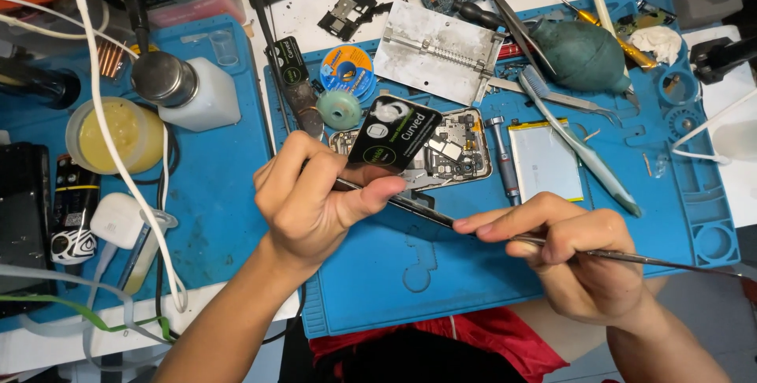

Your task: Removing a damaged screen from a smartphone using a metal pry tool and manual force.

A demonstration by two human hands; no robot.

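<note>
The left hand (311, 198) holds a thin, dark phone part (418, 208) edge-on over the near middle of the blue work mat (441, 272), thumb and fingers pinching its left end. The right hand (576, 261) pinches a slim metal pry tool (631, 257) between thumb and forefinger, its tip touching the right end of that part.

Just beyond the hands lies an opened phone body (453, 150) with its circuit boards bare, and a small black packet (394, 134) lies tilted across its left side, covering part of it. To the right of the phone lie a small screwdriver (502, 158) and a flat pale battery (544, 160). A clear-handled brush (579, 146) slants across the mat right of the battery, and beyond it sits a dark green rubber air blower (579, 56) with tweezers (516, 24) lying across it. A grey metal holding plate (438, 52) is at the far middle, with a blue reel of wick (347, 67) and a small teal spool (341, 108) to its left.

On the left of the tabletop, a round clear jar (110, 134) holds a yellowish paste. Beside it stands a white plastic bottle with a metal pump top (185, 87). White cables (98, 75) run over the jar, and a white charger block (118, 219) lies nearer. The moulded round wells (714, 241) at the right edge of the mat hold nothing I can make out.
</note>
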